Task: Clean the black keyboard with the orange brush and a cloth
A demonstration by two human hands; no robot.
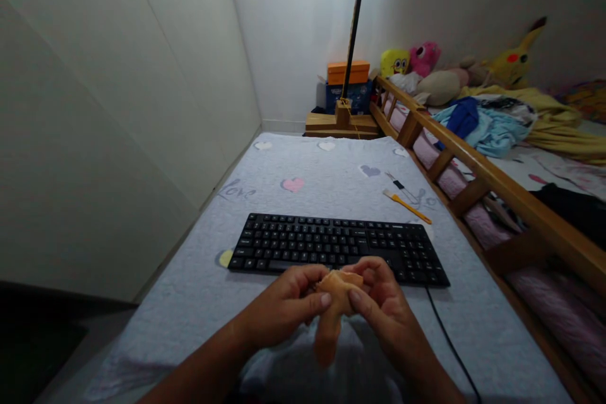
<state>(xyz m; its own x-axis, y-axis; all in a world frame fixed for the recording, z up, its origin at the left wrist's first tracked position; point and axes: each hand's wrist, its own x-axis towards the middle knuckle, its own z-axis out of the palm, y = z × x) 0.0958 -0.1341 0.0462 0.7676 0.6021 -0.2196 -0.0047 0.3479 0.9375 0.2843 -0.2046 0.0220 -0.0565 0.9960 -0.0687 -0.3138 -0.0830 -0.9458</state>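
Orange cloth (337, 303) is held near the keyboard (326, 241), brush (411, 208) beyond.

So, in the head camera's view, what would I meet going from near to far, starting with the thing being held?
Soft-looking orange piece, black rectangular keyboard, yellow-handled brush with pale bristles, brown wooden stand base, orange rectangular box.

A pale wardrobe (127, 95) stands at ten o'clock, a dimly lit white wall (284, 31) at twelve, a wooden-railed bed (530, 161) at three.
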